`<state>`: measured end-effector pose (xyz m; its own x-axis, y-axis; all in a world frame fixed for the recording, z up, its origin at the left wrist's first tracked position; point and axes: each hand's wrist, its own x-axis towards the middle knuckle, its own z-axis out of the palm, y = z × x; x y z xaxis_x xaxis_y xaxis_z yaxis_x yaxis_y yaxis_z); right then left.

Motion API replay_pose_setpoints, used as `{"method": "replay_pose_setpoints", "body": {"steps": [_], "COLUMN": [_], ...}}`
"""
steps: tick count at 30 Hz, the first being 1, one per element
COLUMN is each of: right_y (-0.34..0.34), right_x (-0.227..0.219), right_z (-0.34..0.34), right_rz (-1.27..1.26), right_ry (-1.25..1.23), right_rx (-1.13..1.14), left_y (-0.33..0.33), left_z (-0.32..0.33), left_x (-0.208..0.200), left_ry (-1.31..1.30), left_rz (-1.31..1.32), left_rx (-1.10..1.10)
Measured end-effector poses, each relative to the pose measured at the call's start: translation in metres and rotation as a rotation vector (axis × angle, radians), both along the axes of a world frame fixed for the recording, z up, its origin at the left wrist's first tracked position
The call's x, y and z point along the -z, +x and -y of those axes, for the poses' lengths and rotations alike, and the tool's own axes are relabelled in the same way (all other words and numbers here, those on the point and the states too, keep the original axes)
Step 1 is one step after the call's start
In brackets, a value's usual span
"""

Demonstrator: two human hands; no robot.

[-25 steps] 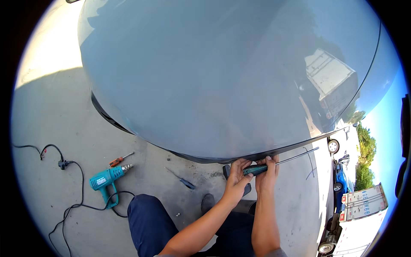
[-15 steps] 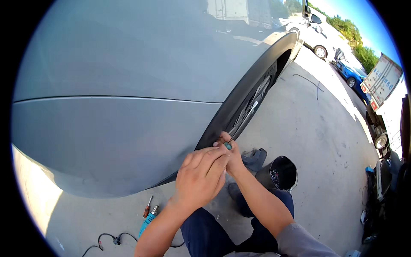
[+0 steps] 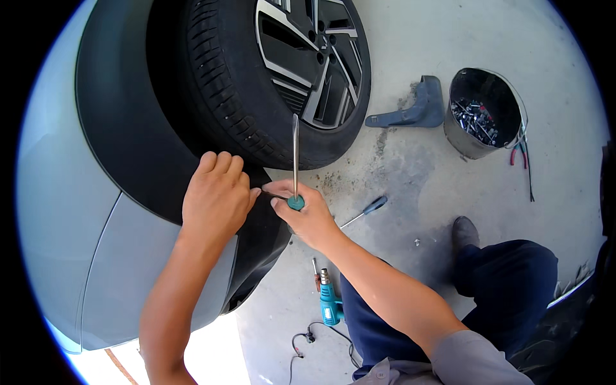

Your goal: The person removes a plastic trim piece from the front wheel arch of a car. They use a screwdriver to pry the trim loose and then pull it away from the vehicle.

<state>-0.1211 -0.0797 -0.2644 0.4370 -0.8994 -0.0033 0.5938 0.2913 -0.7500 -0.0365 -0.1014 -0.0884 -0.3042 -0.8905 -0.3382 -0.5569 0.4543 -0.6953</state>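
Screwdriver (image 3: 296, 157), one: clasped in right hand (image 3: 309, 217) | left hand (image 3: 215, 200): curled at black trim (image 3: 138, 138), hold unclear | other screwdrivers (image 3: 374, 205): two | wheel (image 3: 301, 77): one

And here's the left hand (image 3: 218, 199), low and to the left of the wheel (image 3: 324, 42), back of the hand up, knuckles bunched, fingers bent over with their tips out of sight! Its thumb pokes out rightward, right up by the right hand (image 3: 307, 213); whether they touch, can't call it. That right hand sits just below the wheel, thumb and fingers drawn inward in a gripping curl, pointing left. Left forearm (image 3: 172, 295) climbs steeply from well below the wheel, wrist nearly straight. Right forearm (image 3: 385, 285) slants in from the wheel's lower right, bare up to a grey sleeve (image 3: 471, 359).
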Motion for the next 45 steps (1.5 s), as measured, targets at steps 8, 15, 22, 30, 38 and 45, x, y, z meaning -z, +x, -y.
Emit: {"method": "replay_pose_setpoints", "body": {"steps": [8, 15, 22, 30, 38, 45], "right_y": [-0.076, -0.053, -0.089, -0.131, -0.131, -0.120], "right_x": [0.066, 0.079, 0.054, -0.033, -0.048, -0.005], "right_z": [-0.055, -0.058, -0.038, 0.000, -0.011, 0.005], "right_rz": [-0.705, -0.524, -0.672, -0.966, -0.934, -0.863], "right_ry": [-0.396, -0.667, -0.761, -1.026, -1.082, -1.267], "right_rx": [-0.385, -0.197, -0.286, -0.234, -0.206, -0.133], "left_y": [-0.019, -0.018, -0.018, -0.008, -0.009, -0.009], "left_z": [0.005, 0.005, 0.007, 0.003, -0.002, 0.000], "left_x": [0.012, 0.016, 0.013, 0.010, 0.007, 0.010], "left_ry": [-0.011, -0.015, -0.015, -0.031, -0.047, -0.086], "left_rz": [-0.007, 0.038, 0.026, 0.007, 0.002, 0.050], "left_rx": [0.005, 0.010, 0.014, 0.076, 0.050, 0.051]}}
